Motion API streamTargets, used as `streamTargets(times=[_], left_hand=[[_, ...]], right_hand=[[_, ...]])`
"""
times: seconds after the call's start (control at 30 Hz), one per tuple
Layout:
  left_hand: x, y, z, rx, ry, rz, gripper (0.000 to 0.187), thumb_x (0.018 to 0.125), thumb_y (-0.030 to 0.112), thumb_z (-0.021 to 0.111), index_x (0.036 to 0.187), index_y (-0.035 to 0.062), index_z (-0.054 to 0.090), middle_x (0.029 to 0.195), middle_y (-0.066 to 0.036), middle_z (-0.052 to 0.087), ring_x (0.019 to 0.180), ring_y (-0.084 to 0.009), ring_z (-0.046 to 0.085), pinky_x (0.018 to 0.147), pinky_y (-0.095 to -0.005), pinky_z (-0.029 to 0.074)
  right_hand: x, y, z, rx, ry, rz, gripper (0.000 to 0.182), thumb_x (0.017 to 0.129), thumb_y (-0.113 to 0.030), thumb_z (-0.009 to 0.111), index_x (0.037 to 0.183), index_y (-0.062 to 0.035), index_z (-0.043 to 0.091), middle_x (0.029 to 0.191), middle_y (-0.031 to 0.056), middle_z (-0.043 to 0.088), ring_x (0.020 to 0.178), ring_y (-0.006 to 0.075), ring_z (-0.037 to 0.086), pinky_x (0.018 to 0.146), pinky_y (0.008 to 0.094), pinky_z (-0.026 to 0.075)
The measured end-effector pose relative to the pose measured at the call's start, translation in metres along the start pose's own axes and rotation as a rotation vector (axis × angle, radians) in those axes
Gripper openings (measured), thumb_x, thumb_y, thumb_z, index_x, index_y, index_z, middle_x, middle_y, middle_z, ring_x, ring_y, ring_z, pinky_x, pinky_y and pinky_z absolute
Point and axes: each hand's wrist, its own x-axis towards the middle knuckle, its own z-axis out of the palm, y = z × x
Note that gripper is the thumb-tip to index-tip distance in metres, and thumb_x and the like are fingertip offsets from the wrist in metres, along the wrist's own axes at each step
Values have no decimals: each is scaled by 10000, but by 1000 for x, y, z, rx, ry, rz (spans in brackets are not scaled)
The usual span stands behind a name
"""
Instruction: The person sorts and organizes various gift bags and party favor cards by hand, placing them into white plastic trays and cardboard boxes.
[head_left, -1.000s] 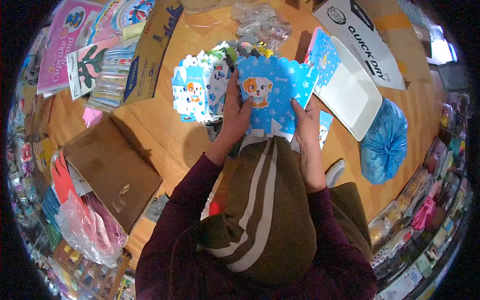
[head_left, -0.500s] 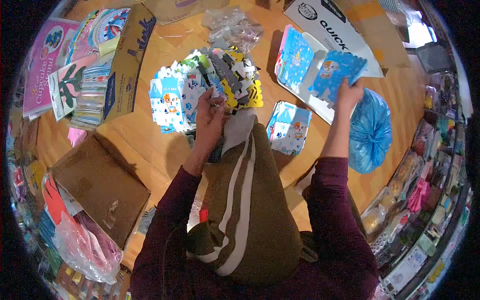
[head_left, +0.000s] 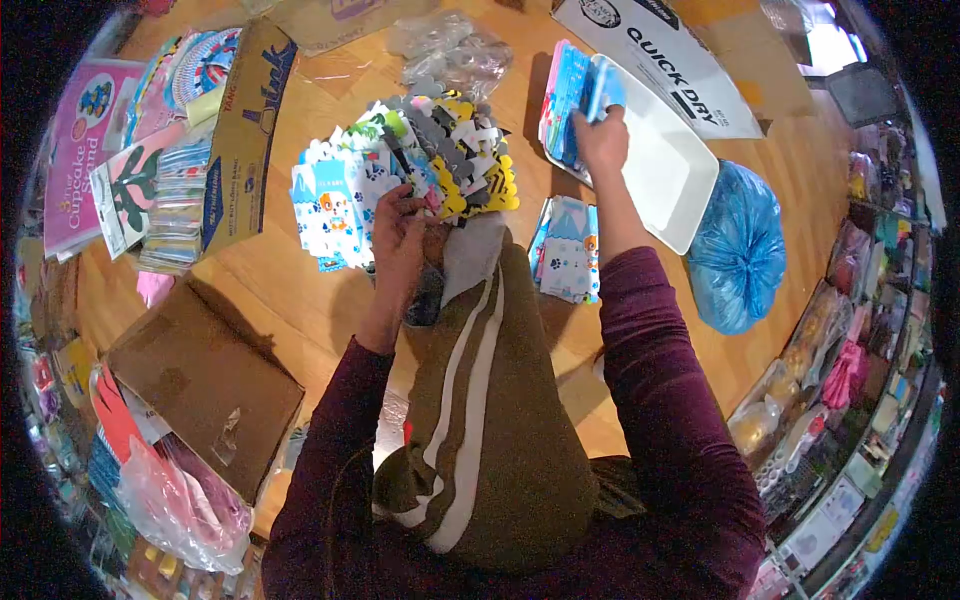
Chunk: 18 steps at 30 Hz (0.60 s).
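Note:
My right hand (head_left: 605, 140) grips a blue printed card pack (head_left: 606, 88) at the left end of a white tray (head_left: 675, 175), against a row of blue and pink packs (head_left: 567, 100). At the near edge of a large pile of printed paper pieces (head_left: 345, 195), blue, green, grey and yellow, my left hand (head_left: 398, 235) has its fingers bent together; what they hold, if anything, is too small to tell. Between the hands, a small stack of paw-print cards (head_left: 568, 250) lies on the wooden floor, partly behind my right forearm.
A tied blue plastic bag (head_left: 738, 250) sits right of the tray. Behind are a QUICK DRY box (head_left: 665, 65) and crumpled clear plastic (head_left: 452, 52). At left stand a filled carton (head_left: 250, 130) and a brown box (head_left: 205, 385). Packed shelves (head_left: 850, 400) line the right.
My right hand has moved left with the blue pack, from over the tray's middle to the row at its left end. My left hand has stayed by the pile. The view has shifted slightly.

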Motion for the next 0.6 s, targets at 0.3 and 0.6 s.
streamTargets(times=[0.3,0.6], left_hand=[[1,-10,-9,-9,11,14,317,828,-39,429,1141,-5,389,994,-111,482,837,-167,542,733,-290,487],[-5,-3,-20,-20,106,-14,293,828,-27,457,1117,0,419,965,-89,498,809,-139,533,704,-267,482]], right_hand=[[-9,10,22,60,-53,-111,679,633,-434,688,1076,17,443,994,275,495,940,410,473,798,462,409],[-22,30,26,261,63,-133,640,671,-408,672,1087,40,482,966,255,513,949,376,479,815,436,392]])
